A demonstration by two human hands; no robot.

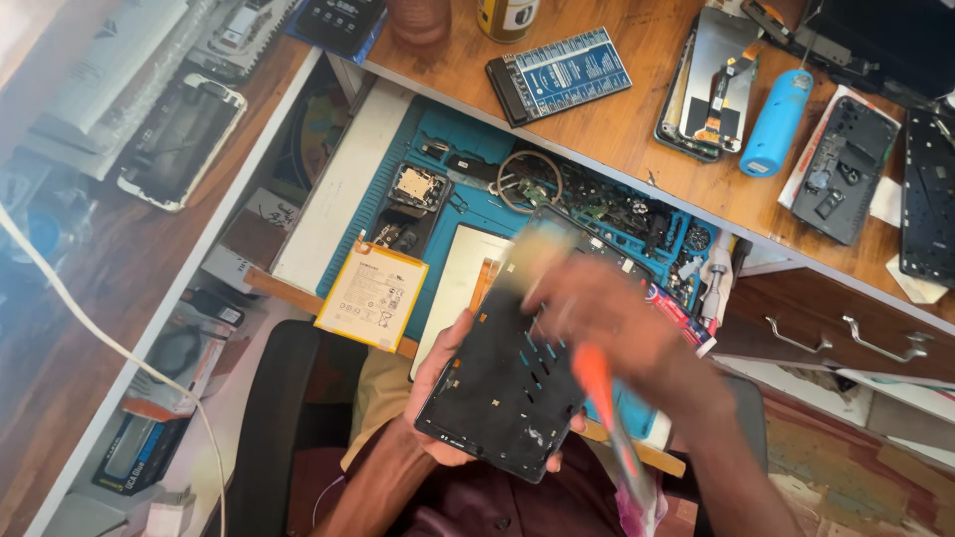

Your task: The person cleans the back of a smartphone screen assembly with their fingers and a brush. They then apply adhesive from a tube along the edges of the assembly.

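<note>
So I've got the black rectangular tablet frame in my left hand, fingers wrapped round its left and near edges, grip closed tight on it, holding it tilted over my lap just in front of the pulled-out drawer. My right hand is over the right side of the frame and pretty blurred, but it's closed around an orange-handled screwdriver that points down toward the near right. Can't tell exactly where the tip sits, too smeared.

Behind the frame is the blue silicone work mat in the drawer, loaded with small parts and a coiled wire ring. A flat yellow-labelled battery pack hangs off the mat's near left edge, just left of my left hand.

Up on the wooden counter: a dark blue tester board at the far middle, an opened phone with exposed flex cable to the right of it, and a blue cylinder lying just beside that phone. Another opened black phone back sits further right.
</note>
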